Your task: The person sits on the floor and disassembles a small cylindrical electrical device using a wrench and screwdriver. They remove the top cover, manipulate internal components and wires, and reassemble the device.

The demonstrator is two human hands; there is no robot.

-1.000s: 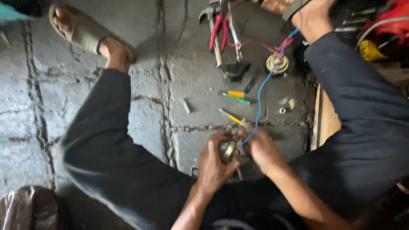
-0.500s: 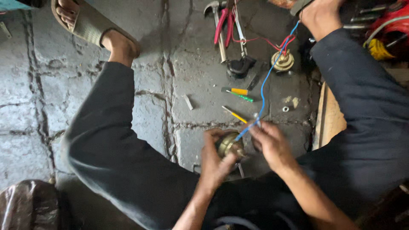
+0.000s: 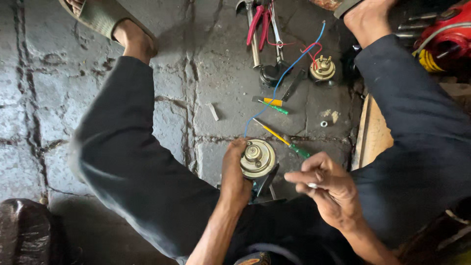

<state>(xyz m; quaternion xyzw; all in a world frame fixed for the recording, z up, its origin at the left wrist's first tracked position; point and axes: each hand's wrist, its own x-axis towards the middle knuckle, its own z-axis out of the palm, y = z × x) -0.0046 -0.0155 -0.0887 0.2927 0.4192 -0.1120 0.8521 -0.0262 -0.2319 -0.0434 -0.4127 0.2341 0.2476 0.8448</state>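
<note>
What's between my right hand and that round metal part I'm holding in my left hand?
Nothing visible. The left hand grips the round brass-coloured part from its side, and the right hand, pinching something small, hangs just beside it. Only an open gap lies between them, with the green-handled screwdriver on the floor beyond.

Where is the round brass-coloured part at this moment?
In the head view, the round brass-coloured part is low in the centre, held by the left hand, just left of the right hand and below the yellow-green screwdriver.
</note>
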